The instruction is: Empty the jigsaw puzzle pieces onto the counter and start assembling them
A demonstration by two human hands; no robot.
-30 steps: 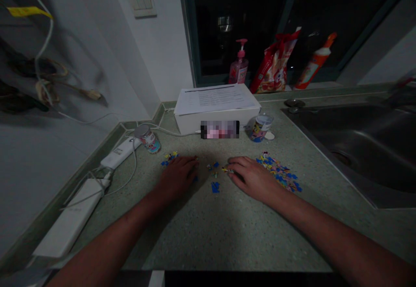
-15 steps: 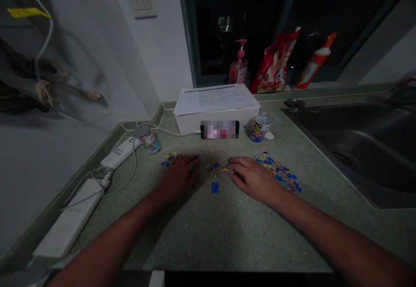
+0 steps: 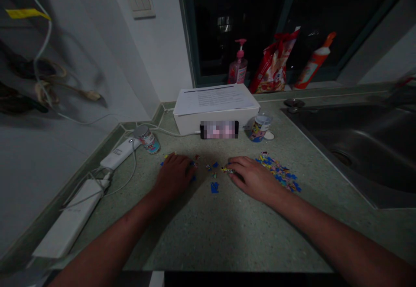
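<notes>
Small jigsaw puzzle pieces lie on the green speckled countertop point(image 3: 221, 230). My right hand point(image 3: 251, 176) has thumb and fingers closed on some joined yellowish puzzle pieces point(image 3: 225, 169) at the counter. Over on the left, my left hand point(image 3: 173, 172) lies palm down with its fingers stretched over puzzle pieces, which it partly covers; a few blue and yellow bits show around it. Between the hands are several loose pieces, among them a blue joined cluster point(image 3: 214, 187). To the right of my right hand spreads a large pile of puzzle pieces point(image 3: 281, 172).
A phone point(image 3: 219, 130) leans against a white box point(image 3: 188, 123) topped with papers. A clear jar point(image 3: 260, 127) stands right of it, a lidded jar point(image 3: 147, 140) left. White power strips point(image 3: 73, 217) line the left edge; a steel sink point(image 3: 367, 148) is at right.
My left hand has shifted left, uncovering a few puzzle pieces at its right side. My right hand stays in place with its pieces.
</notes>
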